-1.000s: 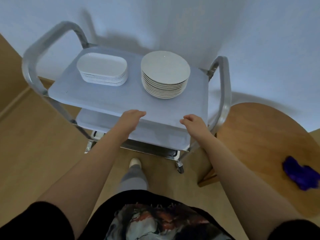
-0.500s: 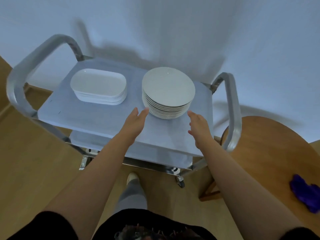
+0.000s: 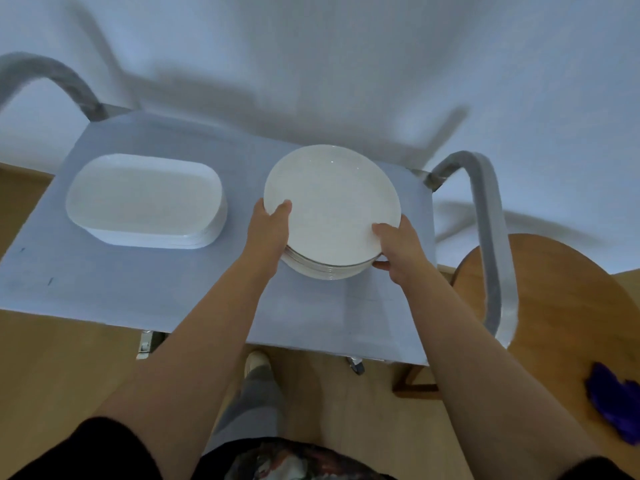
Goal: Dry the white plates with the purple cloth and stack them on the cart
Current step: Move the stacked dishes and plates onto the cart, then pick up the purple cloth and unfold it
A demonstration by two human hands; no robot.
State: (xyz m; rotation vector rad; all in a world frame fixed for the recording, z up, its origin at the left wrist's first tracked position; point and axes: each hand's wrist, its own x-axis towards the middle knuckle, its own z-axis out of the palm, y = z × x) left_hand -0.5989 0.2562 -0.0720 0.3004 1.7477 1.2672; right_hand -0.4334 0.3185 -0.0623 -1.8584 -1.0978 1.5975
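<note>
1. Lifting the top plate (image 3: 332,206) off the round stack (image 3: 325,268) is the step in hand, as I judge it; both hands are on its rim and it sits a little tilted above the others.
2. The left hand (image 3: 268,230) grasps the left edge, thumb on top and fingers under. The right hand (image 3: 398,245) grasps the near right edge in the same way.
3. To do it well, I would raise the plate straight up until it is free of the stack, so the plates below do not slide. A wet plate can be slippery, so the thumbs should press firmly on the rim.
4. The cloth (image 3: 616,407) lies apart on the wooden table (image 3: 554,289) at the right, touched by no hand. The plate probably has to go toward it, or one hand must let go to fetch it.
5. The stack stands on the right half of the cart (image 3: 138,289) top. A second stack of oblong dishes (image 3: 145,206) stands on the left half, well apart from the round one.
6. The cart surface is pale blue-grey, with a metal handle (image 3: 491,237) at each end.
7. Behind the cart is a plain white wall (image 3: 346,64). The floor (image 3: 52,375) is light wood, and the picture is a little blurred.
</note>
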